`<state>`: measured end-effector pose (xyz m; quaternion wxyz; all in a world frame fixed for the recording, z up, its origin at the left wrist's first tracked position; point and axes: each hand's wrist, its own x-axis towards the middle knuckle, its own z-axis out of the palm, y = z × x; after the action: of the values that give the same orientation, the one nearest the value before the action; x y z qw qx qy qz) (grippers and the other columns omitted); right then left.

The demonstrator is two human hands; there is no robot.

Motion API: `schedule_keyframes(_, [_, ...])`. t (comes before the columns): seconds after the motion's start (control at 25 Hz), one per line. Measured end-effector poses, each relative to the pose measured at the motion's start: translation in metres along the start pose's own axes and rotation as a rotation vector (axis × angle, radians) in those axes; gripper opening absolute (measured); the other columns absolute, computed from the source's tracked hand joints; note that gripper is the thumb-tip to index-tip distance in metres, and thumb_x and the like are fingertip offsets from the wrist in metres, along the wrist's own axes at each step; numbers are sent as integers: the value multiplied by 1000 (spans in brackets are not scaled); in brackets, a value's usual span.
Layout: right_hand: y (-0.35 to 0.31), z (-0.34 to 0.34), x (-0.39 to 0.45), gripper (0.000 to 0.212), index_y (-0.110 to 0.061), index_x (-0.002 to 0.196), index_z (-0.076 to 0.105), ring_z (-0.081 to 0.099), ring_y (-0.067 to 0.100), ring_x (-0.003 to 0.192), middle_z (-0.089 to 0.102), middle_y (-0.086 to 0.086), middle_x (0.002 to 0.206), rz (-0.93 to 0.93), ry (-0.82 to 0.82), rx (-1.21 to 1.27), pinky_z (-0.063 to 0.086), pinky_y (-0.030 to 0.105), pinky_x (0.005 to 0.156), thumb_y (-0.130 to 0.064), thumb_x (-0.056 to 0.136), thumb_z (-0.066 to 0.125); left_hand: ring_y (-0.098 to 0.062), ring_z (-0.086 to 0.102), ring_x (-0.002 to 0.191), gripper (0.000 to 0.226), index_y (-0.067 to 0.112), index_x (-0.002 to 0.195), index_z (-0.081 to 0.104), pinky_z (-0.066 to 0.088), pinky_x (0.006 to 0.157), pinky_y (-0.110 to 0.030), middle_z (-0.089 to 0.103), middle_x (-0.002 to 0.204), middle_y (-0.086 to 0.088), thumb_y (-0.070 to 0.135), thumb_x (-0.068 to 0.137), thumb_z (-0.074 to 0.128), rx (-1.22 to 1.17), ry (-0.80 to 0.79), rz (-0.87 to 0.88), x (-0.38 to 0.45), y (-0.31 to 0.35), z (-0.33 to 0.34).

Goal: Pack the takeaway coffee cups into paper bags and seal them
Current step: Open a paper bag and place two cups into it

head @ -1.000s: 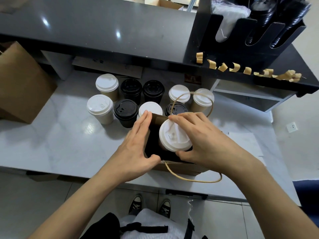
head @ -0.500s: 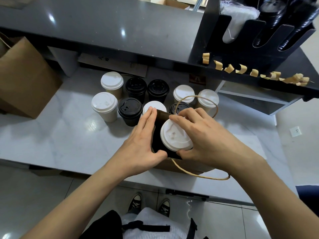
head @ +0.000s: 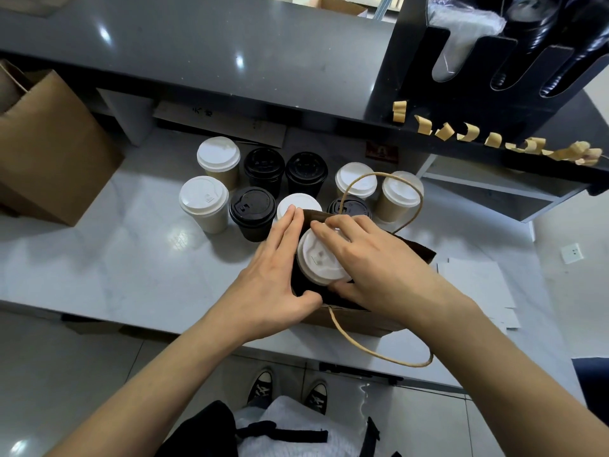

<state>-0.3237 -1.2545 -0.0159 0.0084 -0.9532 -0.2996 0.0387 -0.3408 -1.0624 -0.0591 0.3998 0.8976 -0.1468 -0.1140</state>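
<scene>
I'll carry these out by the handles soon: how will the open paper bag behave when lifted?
The paper bag is probably floppy: the left hand steadies its thin wall. The cord handles droop, so likely limp. With the white-lidded cup at one end, it may tilt.

1. At twelve o'clock of the open brown paper bag (head: pixel 346 319) a tight cluster of white- and black-lidded takeaway cups (head: pixel 260 211) stands just beside it, blocking that side.
2. The bag's mouth is filled by the white-lidded cup (head: pixel 321 258), with the left hand (head: pixel 273 278) and the right hand (head: pixel 379 268) flanking it.
3. At nine o'clock the pale marble worktop (head: pixel 115 258) lies bare up to the large brown paper bag (head: pixel 49 153).
4. At three o'clock lie flat white paper sheets (head: pixel 478 285).
5. The dark overhanging shelf (head: pixel 230 54) caps the far side.
</scene>
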Motion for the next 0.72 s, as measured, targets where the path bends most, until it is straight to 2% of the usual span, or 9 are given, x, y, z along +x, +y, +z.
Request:
schedule_keyframes(0.32, [4, 0, -3, 86, -12, 151, 39, 52, 29, 121, 50, 8, 141, -7, 55, -2, 50, 37, 97, -31, 78, 80, 3, -1, 153, 111, 35, 160, -8, 29, 121, -42, -14, 163, 29, 45, 67, 53, -1, 7, -6, -3, -1, -2])
schedule_keyframes(0.52, [3, 15, 5, 88, -7, 139, 52, 59, 33, 110, 59, 13, 129, -14, 96, -56, 57, 42, 86, -16, 60, 90, 4, -4, 152, 111, 35, 160, -8, 24, 124, -40, -14, 163, 29, 41, 70, 55, -2, -9, 2, -1, 1, 0])
schedule_keyframes(0.6, [2, 21, 9, 84, -6, 139, 52, 59, 34, 108, 59, 14, 128, -22, 73, -64, 56, 44, 86, -17, 64, 87, 4, -1, 152, 111, 35, 160, -7, 25, 123, -38, -13, 164, 28, 43, 68, 54, -6, -1, -2, 0, 1, -1])
schedule_keyframes(0.72, [4, 19, 9, 79, -10, 150, 40, 51, 29, 117, 51, 9, 137, 5, 21, 8, 50, 39, 96, -34, 83, 75, 1, 4, 153, 112, 34, 161, -7, 33, 119, -40, -12, 164, 28, 49, 65, 50, -16, 9, -1, 0, 0, -2])
